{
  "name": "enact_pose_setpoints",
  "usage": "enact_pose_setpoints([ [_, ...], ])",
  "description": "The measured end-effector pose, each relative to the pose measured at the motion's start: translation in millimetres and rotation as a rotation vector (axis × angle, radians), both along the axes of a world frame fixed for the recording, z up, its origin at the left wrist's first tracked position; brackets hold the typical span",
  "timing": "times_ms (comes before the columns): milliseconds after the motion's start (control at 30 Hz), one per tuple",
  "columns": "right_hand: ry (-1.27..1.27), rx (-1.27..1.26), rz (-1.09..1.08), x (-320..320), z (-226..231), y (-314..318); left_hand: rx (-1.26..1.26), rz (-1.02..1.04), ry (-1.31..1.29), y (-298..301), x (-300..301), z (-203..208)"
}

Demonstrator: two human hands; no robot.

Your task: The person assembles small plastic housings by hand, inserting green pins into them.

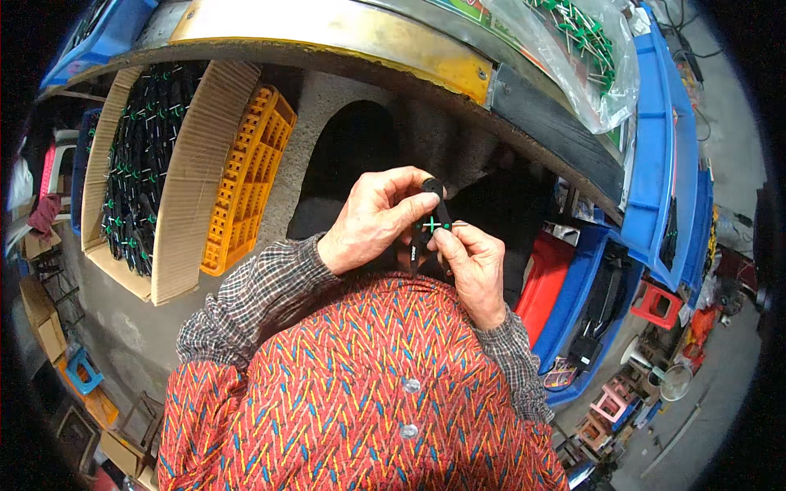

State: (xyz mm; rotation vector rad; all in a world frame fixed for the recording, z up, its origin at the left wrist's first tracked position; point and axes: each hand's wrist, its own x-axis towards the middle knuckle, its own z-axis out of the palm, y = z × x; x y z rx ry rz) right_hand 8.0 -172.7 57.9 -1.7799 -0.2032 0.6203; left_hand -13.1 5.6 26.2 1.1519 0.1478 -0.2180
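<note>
In front of my body, both hands are closed on a black plastic piece (433,191) with a rounded upper end. A small green part (432,224) with a pale cross on it sits on the black piece, between my fingertips. My left hand (370,214) pinches the upper end with thumb and fingers. My right hand (475,268) grips lower down, its thumb close to the green part. A slim dark shaft (413,255) with pale marking points down below the left fingers; its exact join is hidden.
At left, a cardboard box (190,184) holds many black pieces with green parts, beside a yellow crate (246,188). A metal-edged bench (327,29) lies ahead. On it rests a clear bag (585,98) of green parts. Blue bins (655,147) and a red tray (547,278) stand right.
</note>
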Motion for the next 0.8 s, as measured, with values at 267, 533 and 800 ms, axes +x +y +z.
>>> enact_pose_setpoints([
  [267,0.068,-0.005,-0.027,3.2,6.0,1.4,-0.085,-0.009,0.044,-0.2,6.4,-6.0],
  [533,0.047,0.021,-0.013,11.2,7.6,3.6,-0.123,-0.015,0.061,1.2,7.8,-0.7],
  [800,0.182,-0.005,0.003,18.4,12.4,6.9,-0.028,-0.045,0.053,0.9,9.8,-3.4],
])
